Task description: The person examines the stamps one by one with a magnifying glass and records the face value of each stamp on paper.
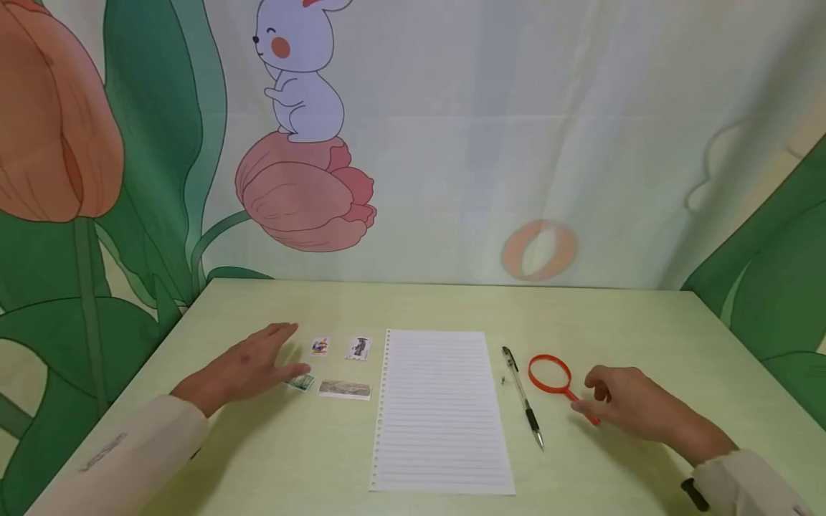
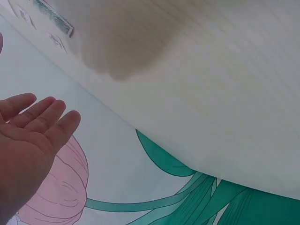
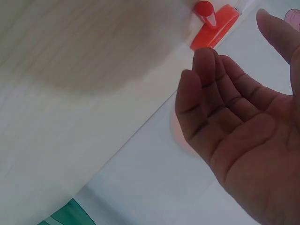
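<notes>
My left hand (image 1: 252,367) hovers over the table's left side, fingers extended and thumb apart, holding nothing. Its thumb overlaps a green stamp (image 1: 302,383) in the head view. Beside that lie a long greyish stamp (image 1: 345,389), a small stamp with a colourful figure (image 1: 320,347) and a black-and-white stamp (image 1: 358,348). On the right, my right hand (image 1: 635,405) is over the handle end of a red magnifying glass (image 1: 570,393), its thumb overlapping the handle. The right wrist view shows the loosely bent fingers (image 3: 190,101) apart from the red magnifying glass, with nothing in the palm.
A lined sheet of paper (image 1: 442,412) with punched holes lies mid-table. Between it and the magnifying glass are a black-capped clear pen (image 1: 524,398) and a tiny object (image 1: 503,380). A printed curtain (image 1: 439,179) hangs behind the table's back edge.
</notes>
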`<state>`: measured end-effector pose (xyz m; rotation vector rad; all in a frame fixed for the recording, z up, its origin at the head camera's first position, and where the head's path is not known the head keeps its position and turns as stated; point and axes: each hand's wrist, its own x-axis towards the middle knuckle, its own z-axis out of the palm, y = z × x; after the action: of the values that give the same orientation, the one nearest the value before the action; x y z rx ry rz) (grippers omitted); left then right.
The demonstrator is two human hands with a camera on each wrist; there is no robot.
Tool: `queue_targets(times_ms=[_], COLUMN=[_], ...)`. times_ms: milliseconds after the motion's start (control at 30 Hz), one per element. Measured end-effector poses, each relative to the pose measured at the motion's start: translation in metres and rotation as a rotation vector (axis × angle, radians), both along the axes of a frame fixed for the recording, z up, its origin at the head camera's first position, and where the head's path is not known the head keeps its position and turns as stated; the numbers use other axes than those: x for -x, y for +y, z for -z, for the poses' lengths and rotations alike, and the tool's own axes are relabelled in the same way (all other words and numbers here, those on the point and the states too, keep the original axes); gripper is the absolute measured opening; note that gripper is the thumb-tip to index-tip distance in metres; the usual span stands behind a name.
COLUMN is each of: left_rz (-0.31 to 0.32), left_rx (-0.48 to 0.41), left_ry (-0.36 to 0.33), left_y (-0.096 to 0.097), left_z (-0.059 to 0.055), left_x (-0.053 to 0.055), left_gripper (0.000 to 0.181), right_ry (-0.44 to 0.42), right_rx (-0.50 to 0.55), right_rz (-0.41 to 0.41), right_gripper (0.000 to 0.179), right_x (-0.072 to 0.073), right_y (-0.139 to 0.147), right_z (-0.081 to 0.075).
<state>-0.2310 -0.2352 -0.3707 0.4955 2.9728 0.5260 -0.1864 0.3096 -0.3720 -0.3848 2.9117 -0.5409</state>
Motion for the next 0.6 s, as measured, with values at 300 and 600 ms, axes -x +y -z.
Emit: queue_targets(times_ms=[300, 600], left_rz=[0.005, -0.047], left_rx=[-0.022, -0.024], left_ry=[-0.060, -0.152], left_y=[0.007, 0.014], left_z=[0.008, 0.017], left_x=[0.018, 0.032], left_gripper=[0.070, 0.069], right_ry=[-0.137, -0.148], right_rx=[0.036, -0.020], right_rz=[0.052, 0.059], right_gripper=[0.030, 0.023], right_x=[0.002, 0.007], right_y=[-0.004, -0.007], right_z=[0.002, 0.008])
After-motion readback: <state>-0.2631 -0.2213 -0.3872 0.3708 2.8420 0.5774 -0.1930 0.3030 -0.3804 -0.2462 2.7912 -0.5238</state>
